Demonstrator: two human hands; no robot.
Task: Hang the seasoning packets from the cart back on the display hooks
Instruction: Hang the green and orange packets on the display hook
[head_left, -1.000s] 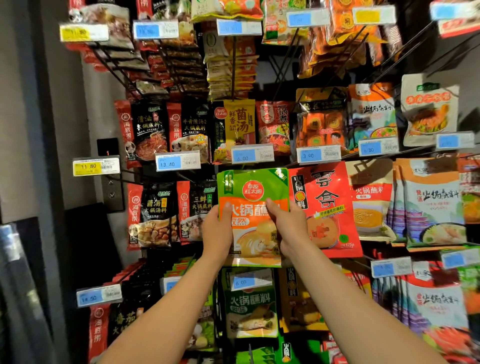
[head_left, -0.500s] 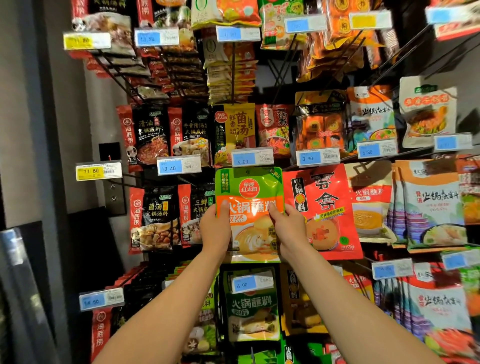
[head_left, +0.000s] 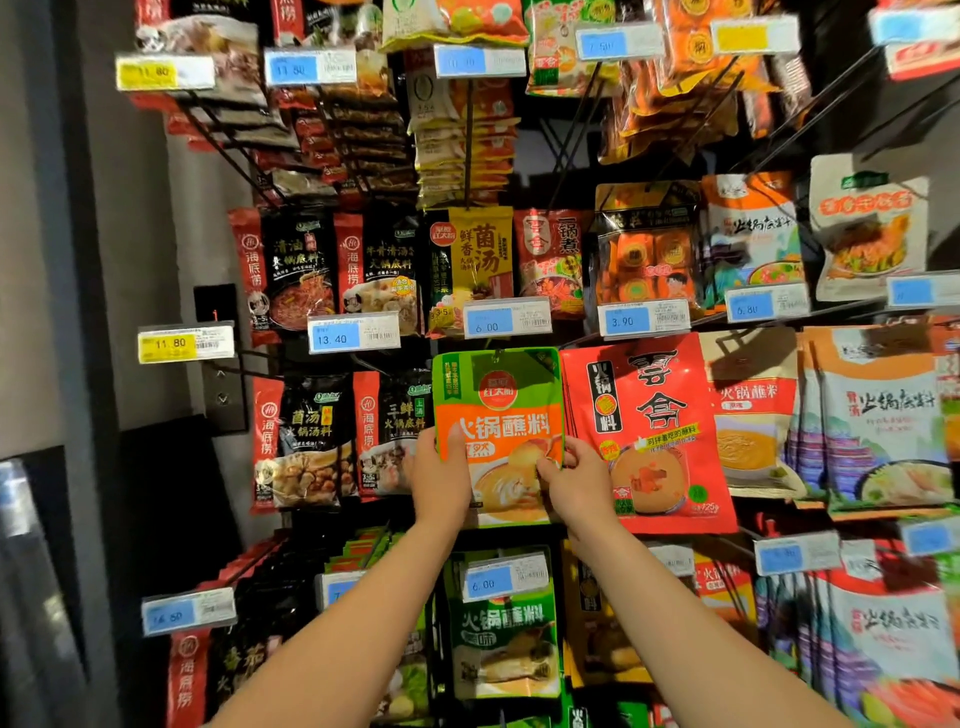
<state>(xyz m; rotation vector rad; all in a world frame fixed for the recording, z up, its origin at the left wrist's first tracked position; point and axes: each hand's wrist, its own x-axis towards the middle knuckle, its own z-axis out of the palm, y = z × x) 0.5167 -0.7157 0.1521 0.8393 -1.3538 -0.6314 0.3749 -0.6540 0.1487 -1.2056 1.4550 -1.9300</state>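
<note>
Held packet: we see a green-topped, orange-bodied glossy plastic seasoning packet (head_left: 498, 415) held upright against the display, its top edge just below the white-and-blue price tag reading 6.00 (head_left: 506, 318).
Hanging hole: a small slot at the packet's top centre sits at the tip of a thin black wire display hook (head_left: 488, 347); we cannot tell whether the hook passes through it.
Left hand: our left hand (head_left: 440, 478) grips the packet's lower left edge, thumb across the printed front, the other fingers hidden behind.
Right hand: our right hand (head_left: 574, 480) pinches the packet's lower right edge, its fingertips (head_left: 545, 465) curled onto the front.
Right neighbour: a red glossy packet with large black characters (head_left: 647, 431) hangs just beside the held packet, touching or nearly touching its right edge.
Left neighbours: black-and-red soup base packets (head_left: 306, 441) hang to the left, near the left hand.
Row below: a darker green packet showing a fish picture (head_left: 506, 654) hangs beneath the held one, behind a second 6.00 tag (head_left: 506, 577).
Row above: a yellow-and-black packet (head_left: 475, 260) hangs directly above the 6.00 tag.
Left margin: a grey wall (head_left: 31, 260) bounds the rack.
</note>
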